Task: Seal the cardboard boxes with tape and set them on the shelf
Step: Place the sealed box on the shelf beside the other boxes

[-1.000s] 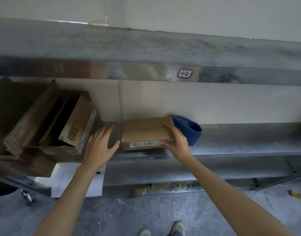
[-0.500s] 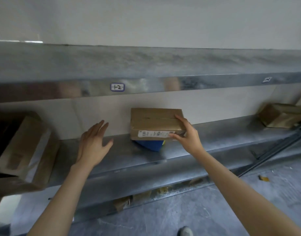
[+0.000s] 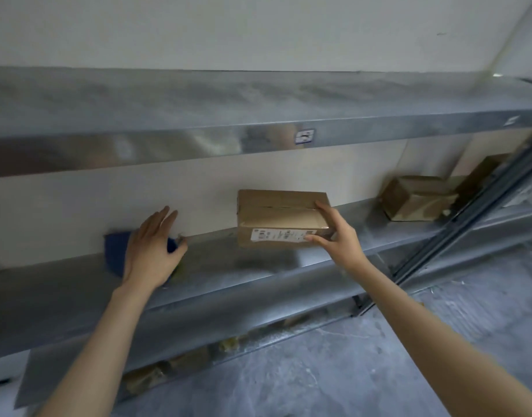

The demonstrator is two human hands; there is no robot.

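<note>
A small taped cardboard box (image 3: 276, 215) with a white label on its front is held a little above the metal shelf (image 3: 228, 266), near the middle. My right hand (image 3: 334, 236) grips its right end, fingers over the top and thumb on the label side. My left hand (image 3: 152, 251) is flat with straight fingers, apart from the box, in front of a blue object (image 3: 114, 251) that lies on the shelf at the left.
Another cardboard box (image 3: 415, 200) sits on the same shelf at the right, by a slanted metal upright (image 3: 469, 212). An upper shelf (image 3: 258, 115) overhangs close above. A lower shelf holds brown scraps. Grey floor lies below.
My right hand has carried the box to the right along the shelf, off the blue object. My left hand stayed near the blue object. The view swung right; the open boxes at left are gone.
</note>
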